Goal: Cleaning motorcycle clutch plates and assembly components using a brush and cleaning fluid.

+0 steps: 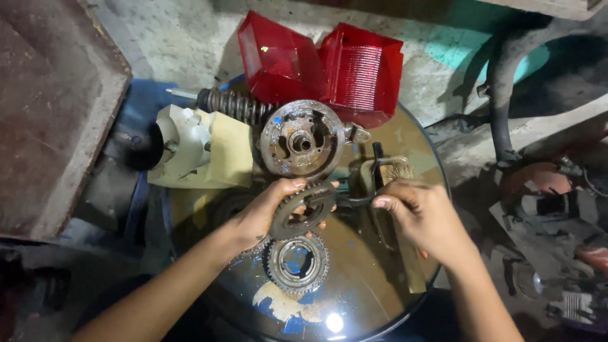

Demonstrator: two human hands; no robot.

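My left hand (265, 212) grips a dark toothed gear ring (304, 209), held tilted above a round, shiny drum top (354, 278). My right hand (421, 212) is closed on a thin dark metal tool (354, 201) whose tip reaches the ring's right edge. Directly below the held ring a second toothed gear (296, 263) lies flat on the drum top. Behind my hands a larger greasy round hub with holes (302, 139) rests on the drum's far edge.
Two red lamp lenses (323, 63) stand at the back. A coil spring (231, 104) and a pale metal housing (190, 145) lie at the left. A wire brush (389, 171) sits behind my right hand. A rusty slab (50, 107) is far left; scrap parts (551, 209) are at right.
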